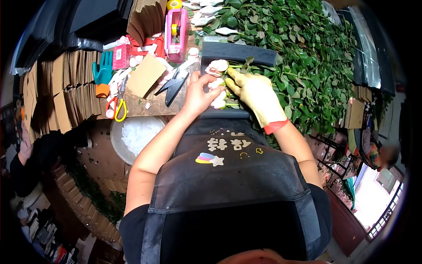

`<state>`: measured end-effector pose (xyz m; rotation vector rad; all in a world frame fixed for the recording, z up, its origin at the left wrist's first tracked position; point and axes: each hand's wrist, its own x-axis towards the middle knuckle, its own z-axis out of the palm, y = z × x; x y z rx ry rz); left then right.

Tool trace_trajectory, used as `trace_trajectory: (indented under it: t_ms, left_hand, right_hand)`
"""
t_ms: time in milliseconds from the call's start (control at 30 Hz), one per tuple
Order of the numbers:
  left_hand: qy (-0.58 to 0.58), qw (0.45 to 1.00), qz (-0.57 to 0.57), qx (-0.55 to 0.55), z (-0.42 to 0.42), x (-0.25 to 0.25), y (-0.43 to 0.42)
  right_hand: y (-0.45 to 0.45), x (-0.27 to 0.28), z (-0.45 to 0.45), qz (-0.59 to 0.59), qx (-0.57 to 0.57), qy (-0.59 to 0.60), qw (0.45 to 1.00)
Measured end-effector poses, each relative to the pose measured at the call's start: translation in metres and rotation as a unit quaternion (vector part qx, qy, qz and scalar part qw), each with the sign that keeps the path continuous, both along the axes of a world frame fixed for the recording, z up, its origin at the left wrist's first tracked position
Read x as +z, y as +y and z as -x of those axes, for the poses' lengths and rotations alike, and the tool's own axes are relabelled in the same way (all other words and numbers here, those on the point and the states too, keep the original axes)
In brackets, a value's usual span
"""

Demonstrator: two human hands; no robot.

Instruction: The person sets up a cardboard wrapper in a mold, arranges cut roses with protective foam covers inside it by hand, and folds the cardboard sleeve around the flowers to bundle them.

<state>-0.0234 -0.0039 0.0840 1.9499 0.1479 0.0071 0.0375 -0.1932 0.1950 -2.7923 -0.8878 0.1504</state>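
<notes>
Pale pink roses lie in a column in front of me: an upper rose [217,67], a middle rose [216,83] and a lower rose [219,101], their green stems pointing right. My bare left hand [198,93] comes from the left, its thumb and fingers closed on the middle rose's petals. On my right hand [254,93] is a pale yellow glove with a red cuff. Its fingers close on the rose stems just behind the heads; the exact grip is partly hidden. Dark ribbed strips, one an upper strip [239,53], lie above and below the roses.
Leafy rose stems [303,66] pile up on the right. Leftward lie black-handled scissors [176,88], orange-and-yellow scissors [118,105], a cardboard piece [146,75], a pink tape dispenser [176,37] and a teal glove [103,68]. Cardboard stacks [72,90] stand farther left, above a white-filled basin [136,136].
</notes>
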Motion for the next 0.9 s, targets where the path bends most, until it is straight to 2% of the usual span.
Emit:
trace_trajectory:
  t_ms: [100,133,200,300,500,533,633,667,700,767,800,900]
  left_hand:
    - [-0.022,0.999,-0.047,0.002,0.002,-0.005,-0.003]
    - [-0.020,0.999,-0.030,0.003,0.001,-0.004,-0.004]
    - [-0.013,1.000,0.002,0.010,0.002,-0.002,-0.002]
    - [-0.073,0.997,-0.019,0.003,0.000,0.003,-0.002]
    - [0.002,1.000,0.004,0.002,-0.020,-0.004,0.000]
    - [0.025,1.000,0.011,0.000,-0.025,-0.001,0.000]
    - [0.007,0.999,-0.008,0.037,-0.029,0.006,-0.007]
    - [-0.010,0.998,-0.036,0.048,-0.029,0.010,-0.009]
    - [-0.022,0.998,-0.036,0.052,-0.030,0.009,-0.010]
    - [-0.042,0.997,-0.039,0.057,-0.026,0.002,-0.011]
    - [-0.050,0.997,-0.032,0.057,-0.024,-0.002,-0.010]
    - [-0.079,0.995,-0.006,0.059,-0.022,-0.011,-0.009]
  right_hand:
    - [0.000,-0.015,-0.011,-0.026,0.029,-0.012,0.999]
    - [0.001,-0.012,-0.013,-0.063,0.037,-0.007,0.997]
    - [-0.006,-0.013,-0.019,-0.035,0.062,-0.034,0.997]
    - [-0.009,-0.019,-0.028,-0.041,0.099,-0.032,0.994]
    - [-0.008,-0.018,-0.027,-0.048,0.129,-0.044,0.989]
    - [-0.008,-0.013,-0.028,-0.007,0.118,0.002,0.993]
    - [-0.008,0.026,-0.020,-0.085,0.016,0.144,0.986]
    - [-0.003,0.036,-0.016,-0.148,-0.109,0.256,0.949]
    - [-0.002,0.035,-0.010,-0.207,-0.146,0.252,0.934]
    - [0.001,0.016,-0.005,-0.284,-0.100,0.195,0.933]
    - [-0.002,0.015,-0.001,-0.232,-0.079,0.124,0.961]
    - [0.002,0.010,-0.002,-0.185,-0.013,0.029,0.982]
